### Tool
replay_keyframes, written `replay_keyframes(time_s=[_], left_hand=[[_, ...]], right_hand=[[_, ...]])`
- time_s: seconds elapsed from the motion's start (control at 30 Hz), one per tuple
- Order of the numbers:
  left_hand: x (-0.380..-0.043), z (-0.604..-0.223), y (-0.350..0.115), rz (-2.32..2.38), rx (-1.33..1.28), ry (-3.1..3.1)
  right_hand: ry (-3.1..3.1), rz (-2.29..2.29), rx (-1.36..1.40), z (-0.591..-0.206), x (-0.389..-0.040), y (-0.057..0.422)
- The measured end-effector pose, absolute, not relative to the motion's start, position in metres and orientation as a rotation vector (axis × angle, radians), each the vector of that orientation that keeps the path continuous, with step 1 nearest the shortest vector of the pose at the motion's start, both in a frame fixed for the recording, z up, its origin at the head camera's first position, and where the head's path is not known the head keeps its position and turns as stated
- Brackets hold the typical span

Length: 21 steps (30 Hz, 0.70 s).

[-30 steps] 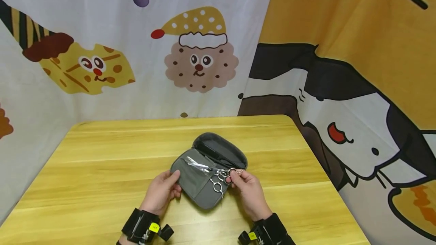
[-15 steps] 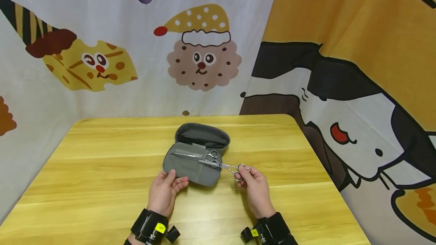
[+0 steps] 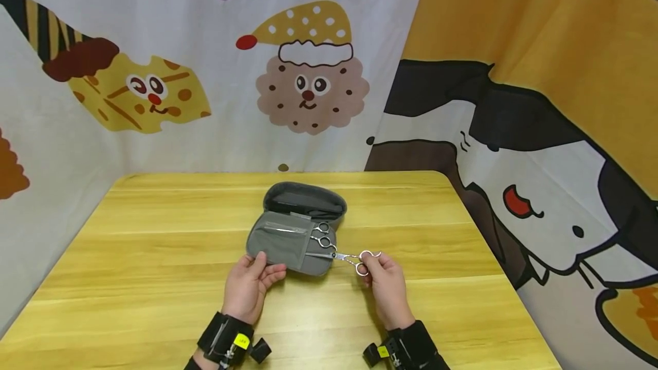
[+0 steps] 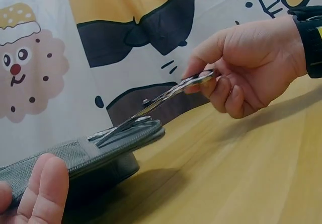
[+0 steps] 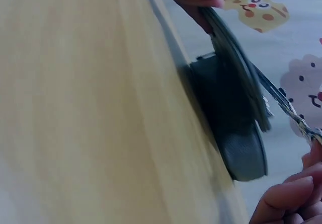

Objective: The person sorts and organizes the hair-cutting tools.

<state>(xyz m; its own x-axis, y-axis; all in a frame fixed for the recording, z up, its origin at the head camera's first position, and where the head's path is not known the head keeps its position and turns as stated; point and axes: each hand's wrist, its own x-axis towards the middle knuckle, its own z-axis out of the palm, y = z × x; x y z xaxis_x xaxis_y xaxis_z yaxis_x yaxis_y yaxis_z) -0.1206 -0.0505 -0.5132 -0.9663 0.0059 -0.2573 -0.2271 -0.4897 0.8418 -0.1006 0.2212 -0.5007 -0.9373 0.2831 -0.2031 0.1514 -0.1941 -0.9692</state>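
A grey zip case (image 3: pixel 275 250) stands unfolded on the table, its front flap raised at an angle. My left hand (image 3: pixel 247 290) holds the flap's near left edge, thumb on top and fingers below. Between thumb and fingers of my right hand (image 3: pixel 388 290) are the finger rings of silver scissors (image 3: pixel 341 256). Their blades point left, with the tips at the flap pocket's opening; in the left wrist view the scissors (image 4: pixel 161 100) slant down into it. Whether the tips are inside the pocket is hard to tell. Another pair of scissors (image 3: pixel 317 238) sits in the pocket, rings sticking out.
The case's deeper half (image 3: pixel 303 201) lies behind the flap, with dark contents that I cannot make out. A wood-grain table (image 3: pixel 169 233) extends around the case. Printed cloth (image 3: pixel 180 153) hangs behind the table and along its right side.
The case has turned and shifted left and away from me. My right hand has drawn the scissors rightward, apart from the other pair, and their tips now meet the pocket opening.
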Motion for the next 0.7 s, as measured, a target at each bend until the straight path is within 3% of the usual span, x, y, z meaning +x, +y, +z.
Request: replay_keyframes(time_s=[0.7], left_hand=[[-0.107,-0.519,-0.033,2.415,-0.166,1.644]], right_hand=[[-2.049,2.405,-0.505,-0.503,-0.097,0.216]])
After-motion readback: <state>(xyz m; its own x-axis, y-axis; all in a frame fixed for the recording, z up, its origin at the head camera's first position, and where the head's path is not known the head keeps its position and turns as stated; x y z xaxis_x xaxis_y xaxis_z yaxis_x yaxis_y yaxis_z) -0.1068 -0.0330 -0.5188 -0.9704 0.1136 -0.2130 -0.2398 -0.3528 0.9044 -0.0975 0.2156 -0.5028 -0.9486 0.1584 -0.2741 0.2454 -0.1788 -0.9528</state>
